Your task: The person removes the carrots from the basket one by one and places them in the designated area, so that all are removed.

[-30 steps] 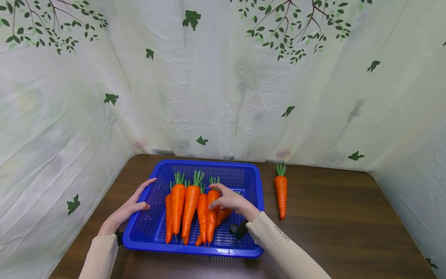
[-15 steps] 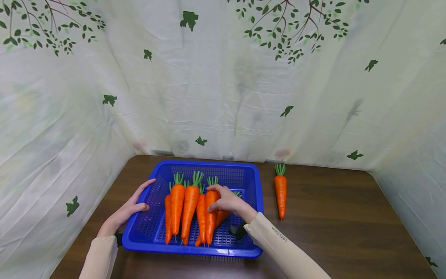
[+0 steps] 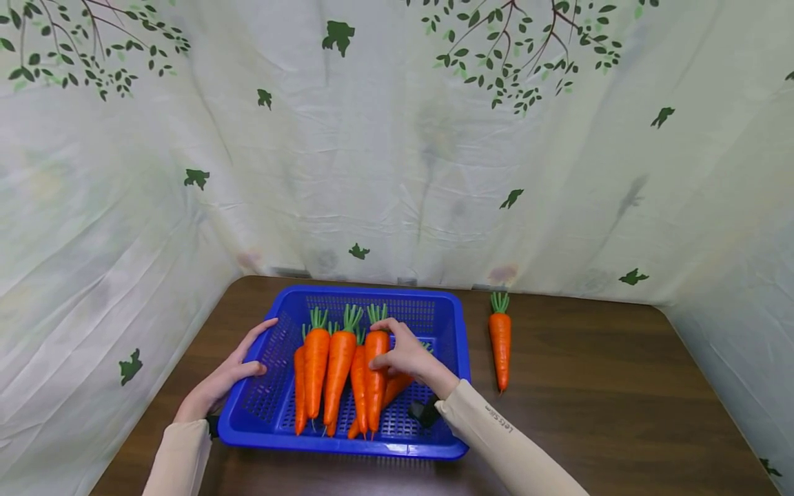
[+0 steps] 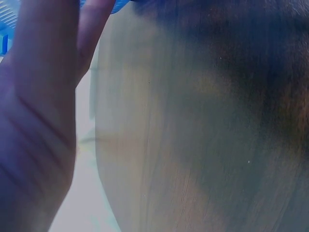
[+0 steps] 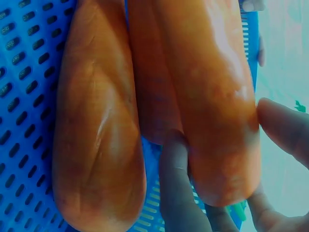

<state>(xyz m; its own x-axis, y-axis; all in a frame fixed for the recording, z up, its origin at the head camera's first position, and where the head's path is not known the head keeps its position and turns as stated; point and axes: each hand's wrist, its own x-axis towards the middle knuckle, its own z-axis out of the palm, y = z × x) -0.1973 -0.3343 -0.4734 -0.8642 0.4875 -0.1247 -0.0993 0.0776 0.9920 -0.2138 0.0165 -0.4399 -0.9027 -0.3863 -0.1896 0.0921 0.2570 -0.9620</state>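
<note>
White leaf-print cloth (image 3: 459, 158) fills upper frame. Brown table (image 3: 577, 386) below. Blue basket (image 3: 341, 446) at lower centre, row of carrots (image 3: 338, 372) inside, green tops toward upper frame. My left hand (image 3: 225, 380) holds basket's left rim. My right hand (image 3: 411, 355) pinches held carrot (image 3: 375, 399) at row's right. Lone carrot (image 3: 500, 351) on table, right of basket.

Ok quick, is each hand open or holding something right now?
Left hand: holding the blue basket by its left side.
Right hand: holding a carrot in the basket.
</note>
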